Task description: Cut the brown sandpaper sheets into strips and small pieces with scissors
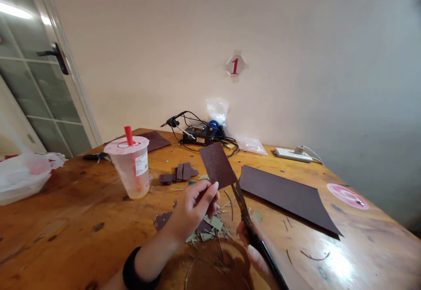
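Observation:
My left hand (195,204) pinches the lower edge of a dark brown rectangular sheet (217,165), perhaps sandpaper, holding it tilted above the table. Wrapped round the handles of a pair of scissors (244,211) is my right hand (259,250). The scissor blades point up and away, with their tips at the lower right corner of the sheet. Below my hands lie thin trimmings and greenish-backed offcuts (215,224). Small cut brown pieces (184,171) sit in a group behind my left hand. A larger brown sheet (286,193) lies to the right.
A plastic drink cup (128,171) with a red straw stands left on the wooden table (66,228). Further left is a white container (24,178). A black device with cables (197,136), a clear bag (251,145) and a power strip (292,154) line the wall.

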The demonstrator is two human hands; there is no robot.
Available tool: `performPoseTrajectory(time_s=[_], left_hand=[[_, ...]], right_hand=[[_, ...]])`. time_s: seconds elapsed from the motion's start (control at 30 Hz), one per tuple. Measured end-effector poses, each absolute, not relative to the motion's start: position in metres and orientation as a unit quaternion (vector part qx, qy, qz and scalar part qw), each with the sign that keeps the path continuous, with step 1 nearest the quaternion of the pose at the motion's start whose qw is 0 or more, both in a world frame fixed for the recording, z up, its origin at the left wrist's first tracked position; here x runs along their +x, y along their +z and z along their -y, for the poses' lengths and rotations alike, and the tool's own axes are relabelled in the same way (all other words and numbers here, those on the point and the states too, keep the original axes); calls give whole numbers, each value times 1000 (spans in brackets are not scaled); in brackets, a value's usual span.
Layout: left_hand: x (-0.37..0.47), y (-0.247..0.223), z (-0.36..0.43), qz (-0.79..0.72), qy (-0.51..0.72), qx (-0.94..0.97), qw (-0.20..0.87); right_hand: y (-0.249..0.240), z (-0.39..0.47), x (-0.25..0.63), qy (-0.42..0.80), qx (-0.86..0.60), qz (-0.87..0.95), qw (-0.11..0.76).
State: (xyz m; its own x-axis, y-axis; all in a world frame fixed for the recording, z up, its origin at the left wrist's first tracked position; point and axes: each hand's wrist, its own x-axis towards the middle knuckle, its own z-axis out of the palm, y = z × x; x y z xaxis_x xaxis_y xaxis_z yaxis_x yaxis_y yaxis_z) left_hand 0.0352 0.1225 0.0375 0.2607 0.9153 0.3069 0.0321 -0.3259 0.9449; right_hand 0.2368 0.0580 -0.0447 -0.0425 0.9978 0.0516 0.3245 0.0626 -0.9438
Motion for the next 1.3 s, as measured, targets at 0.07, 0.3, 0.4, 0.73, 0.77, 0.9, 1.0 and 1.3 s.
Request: performPoseTrajectory(time_s=[0.07, 0.3, 0.4, 0.73, 0.77, 0.9, 1.0, 1.3], left_hand=[[37, 37, -121, -361, 470, 667, 451], [44, 34, -113, -361, 450, 696, 428], [43, 33, -114, -361, 450, 699, 422], [45, 33, -112, -371, 438, 710, 407], [45, 32, -112, -373, 438, 710, 406], [44, 33, -113, -376, 438, 711, 401], [44, 34, -113, -376, 436, 714, 397], [45, 37, -112, -383, 426, 726, 381]], right_hand=[[-47, -59, 237, 406, -552, 598, 415], [-47, -58, 238, 409, -555, 604, 400], [-47, -57, 238, 407, -562, 602, 396], [-36, -51, 228, 403, -553, 603, 411], [-34, -51, 227, 404, -550, 604, 413], [-27, -49, 226, 396, -558, 604, 407], [-23, -51, 227, 395, -551, 619, 397], [-13, -54, 231, 406, -534, 662, 334]])
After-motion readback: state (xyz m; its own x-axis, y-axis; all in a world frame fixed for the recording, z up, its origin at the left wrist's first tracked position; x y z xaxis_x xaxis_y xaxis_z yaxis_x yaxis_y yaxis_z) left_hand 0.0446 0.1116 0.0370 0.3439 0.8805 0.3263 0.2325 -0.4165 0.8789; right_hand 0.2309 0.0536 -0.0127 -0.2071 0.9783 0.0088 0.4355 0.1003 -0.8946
